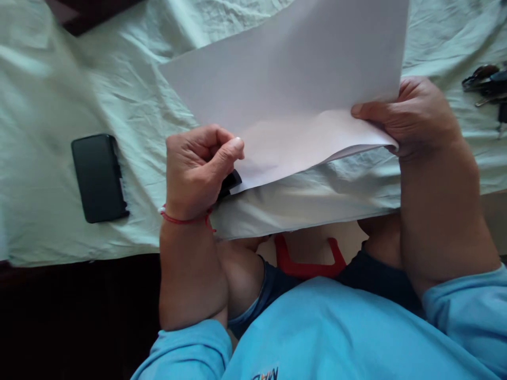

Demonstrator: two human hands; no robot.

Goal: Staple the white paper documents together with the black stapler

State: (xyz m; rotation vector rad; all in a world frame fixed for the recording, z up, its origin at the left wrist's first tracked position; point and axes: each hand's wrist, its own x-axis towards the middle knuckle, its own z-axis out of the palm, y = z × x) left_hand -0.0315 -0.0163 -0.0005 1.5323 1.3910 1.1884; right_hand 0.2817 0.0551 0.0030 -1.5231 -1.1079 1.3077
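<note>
A white sheet of paper (293, 89) is lifted above a pale green cloth. My right hand (412, 119) pinches its near right corner, thumb on top. My left hand (198, 169) is closed by the sheet's near left corner and grips a small black object (229, 183), which sticks out below my thumb; most of that object is hidden in my fist. A red string is tied round my left wrist.
The pale green cloth (59, 95) covers the table. A black phone (99, 178) lies on it to the left. Keys (487, 84) lie at the far right edge. Below the table edge are my knees and a red object (304, 264).
</note>
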